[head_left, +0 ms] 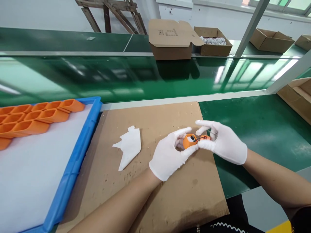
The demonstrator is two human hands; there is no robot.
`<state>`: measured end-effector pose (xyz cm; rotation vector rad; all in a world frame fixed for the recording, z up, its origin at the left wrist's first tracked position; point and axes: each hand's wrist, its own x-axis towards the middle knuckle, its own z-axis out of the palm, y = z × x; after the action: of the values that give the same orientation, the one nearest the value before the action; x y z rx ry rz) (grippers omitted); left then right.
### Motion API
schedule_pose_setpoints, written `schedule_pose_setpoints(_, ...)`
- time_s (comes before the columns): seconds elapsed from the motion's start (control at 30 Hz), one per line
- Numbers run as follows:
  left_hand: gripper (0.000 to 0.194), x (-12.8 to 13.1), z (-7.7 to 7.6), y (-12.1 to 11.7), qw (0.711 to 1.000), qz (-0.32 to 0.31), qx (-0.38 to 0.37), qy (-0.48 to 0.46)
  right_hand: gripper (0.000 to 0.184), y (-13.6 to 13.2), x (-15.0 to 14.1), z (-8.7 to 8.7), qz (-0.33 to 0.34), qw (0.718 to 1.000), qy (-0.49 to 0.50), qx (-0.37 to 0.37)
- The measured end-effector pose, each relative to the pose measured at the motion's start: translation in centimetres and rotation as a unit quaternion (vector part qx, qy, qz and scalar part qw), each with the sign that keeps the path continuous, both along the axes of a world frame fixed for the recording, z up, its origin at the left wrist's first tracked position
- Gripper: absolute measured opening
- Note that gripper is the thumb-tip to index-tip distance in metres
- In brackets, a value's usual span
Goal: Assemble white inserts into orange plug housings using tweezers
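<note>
Both my hands wear white gloves and meet over a sheet of brown cardboard (155, 194). My left hand (170, 155) is closed around a small orange plastic housing (188, 141), holding it from the left. My right hand (222, 140) pinches a small orange part (205, 138) at the housing's right side, with the index finger stretched out above it. A thin dark wire with a small dark piece (193, 138) runs between the two orange pieces.
A blue tray (80, 149) at the left holds rows of orange housings (36, 116) on a white liner. A crumpled white cloth (130, 145) lies on the cardboard. Beyond runs a green conveyor belt (145, 77), with cardboard boxes (172, 38) behind it and another at the right edge.
</note>
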<state>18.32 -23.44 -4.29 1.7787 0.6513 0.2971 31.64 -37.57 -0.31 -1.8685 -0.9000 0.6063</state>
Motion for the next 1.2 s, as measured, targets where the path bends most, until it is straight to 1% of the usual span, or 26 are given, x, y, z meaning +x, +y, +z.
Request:
schedule_pose_setpoints(0.03, 0.071, -0.1, 0.1, -0.2, 0.999, 0.014, 0.038, -0.009, 0.045, 0.2, -0.2, 0.1, 0.017, 0.998, 0.053, -0.027)
schedule_pose_setpoints(0.07, 0.075, -0.3, 0.3, -0.4, 0.998, 0.023, 0.064, -0.017, 0.045, 0.3, -0.3, 0.1, 0.032, 0.993, 0.104, -0.049)
schedule_pose_setpoints(0.13, 0.082, -0.6, 0.4, -0.9, 0.995, 0.027, 0.089, -0.033, 0.041, 0.5, -0.4, 0.1, 0.055, 0.974, 0.211, -0.068)
schedule_pose_setpoints(0.17, 0.081, -0.8, 0.4, -1.1, 0.994, 0.026, 0.099, -0.049, 0.045, 0.6, -0.3, 0.1, 0.066, 0.960, 0.265, -0.067)
schedule_pose_setpoints(0.2, 0.079, -1.0, 0.3, -1.2, 0.991, 0.024, 0.111, -0.072, 0.050, 0.6, -0.2, 0.0, 0.077, 0.944, 0.314, -0.059)
schedule_pose_setpoints(0.27, 0.067, -1.3, 0.0, -1.5, 0.981, 0.020, 0.142, -0.132, 0.059, 0.6, 0.0, -0.3, 0.095, 0.914, 0.393, -0.039)
schedule_pose_setpoints(0.33, 0.051, -1.4, -0.3, -1.6, 0.970, 0.027, 0.172, -0.170, 0.061, 0.6, 0.1, -0.7, 0.102, 0.887, 0.449, -0.030)
schedule_pose_setpoints(0.37, 0.045, -1.4, -0.4, -1.6, 0.967, 0.034, 0.183, -0.176, 0.061, 0.6, 0.1, -1.0, 0.099, 0.878, 0.468, -0.030)
schedule_pose_setpoints(0.43, 0.039, -1.5, -0.5, -1.6, 0.963, 0.049, 0.197, -0.178, 0.062, 0.8, 0.0, -1.3, 0.089, 0.868, 0.487, -0.037)
schedule_pose_setpoints(0.5, 0.037, -1.4, -0.4, -1.6, 0.961, 0.058, 0.202, -0.180, 0.064, 0.9, -0.3, -1.5, 0.086, 0.872, 0.479, -0.047)
schedule_pose_setpoints(0.53, 0.038, -1.4, -0.3, -1.6, 0.963, 0.058, 0.199, -0.175, 0.064, 0.9, -0.5, -1.5, 0.082, 0.882, 0.461, -0.053)
schedule_pose_setpoints(0.57, 0.041, -1.4, -0.2, -1.6, 0.967, 0.058, 0.190, -0.161, 0.063, 0.9, -0.7, -1.4, 0.069, 0.900, 0.425, -0.060)
schedule_pose_setpoints(0.6, 0.044, -1.3, -0.1, -1.5, 0.973, 0.054, 0.176, -0.139, 0.060, 0.8, -1.0, -1.4, 0.048, 0.928, 0.365, -0.062)
schedule_pose_setpoints(0.63, 0.048, -1.3, -0.1, -1.4, 0.979, 0.048, 0.159, -0.114, 0.055, 0.7, -1.3, -1.3, 0.023, 0.959, 0.277, -0.055)
schedule_pose_setpoints(0.67, 0.049, -1.2, 0.0, -1.3, 0.985, 0.039, 0.142, -0.089, 0.048, 0.5, -1.5, -1.3, 0.005, 0.985, 0.167, -0.045)
schedule_pose_setpoints(0.7, 0.048, -1.0, -0.1, -1.1, 0.989, 0.026, 0.125, -0.069, 0.039, 0.4, -1.7, -1.2, -0.002, 0.998, 0.051, -0.034)
schedule_pose_setpoints(0.73, 0.045, -0.9, -0.1, -0.9, 0.993, 0.012, 0.105, -0.058, 0.032, 0.2, -1.9, -1.2, 0.007, 0.998, -0.052, -0.025)
schedule_pose_setpoints(0.77, 0.042, -0.8, -0.2, -0.7, 0.995, -0.003, 0.078, -0.056, 0.028, 0.0, -1.9, -1.2, 0.031, 0.991, -0.127, -0.016)
schedule_pose_setpoints(0.8, 0.040, -0.7, -0.3, -0.5, 0.997, -0.016, 0.043, -0.063, 0.028, -0.1, -1.7, -1.2, 0.058, 0.984, -0.169, -0.004)
schedule_pose_setpoints(0.83, 0.038, -0.6, -0.4, -0.2, 0.997, -0.027, 0.001, -0.072, 0.030, -0.2, -1.4, -1.2, 0.074, 0.980, -0.185, 0.016)
schedule_pose_setpoints(0.87, 0.038, -0.6, -0.4, 0.0, 0.995, -0.037, -0.044, -0.080, 0.036, -0.3, -1.0, -1.2, 0.071, 0.978, -0.190, 0.048)
schedule_pose_setpoints(0.97, 0.041, -0.4, -0.3, 0.7, 0.982, -0.065, -0.154, -0.086, 0.060, -0.6, 0.6, -0.7, -0.014, 0.966, -0.191, 0.171)
schedule_pose_setpoints(1.03, 0.043, -0.3, -0.2, 1.2, 0.970, -0.093, -0.213, -0.073, 0.067, -0.9, 1.2, -0.2, -0.068, 0.963, -0.148, 0.214)
schedule_pose_setpoints(1.07, 0.046, -0.2, -0.1, 1.4, 0.962, -0.107, -0.241, -0.066, 0.068, -1.0, 1.2, 0.1, -0.082, 0.966, -0.104, 0.224)
schedule_pose_setpoints(1.13, 0.052, 0.0, -0.1, 1.7, 0.949, -0.130, -0.281, -0.050, 0.064, -1.1, 0.9, 0.8, -0.078, 0.968, 0.005, 0.238)
schedule_pose_setpoints(1.2, 0.059, 0.2, -0.1, 1.9, 0.944, -0.144, -0.294, -0.043, 0.048, -0.9, 0.2, 1.2, -0.047, 0.964, 0.087, 0.246)
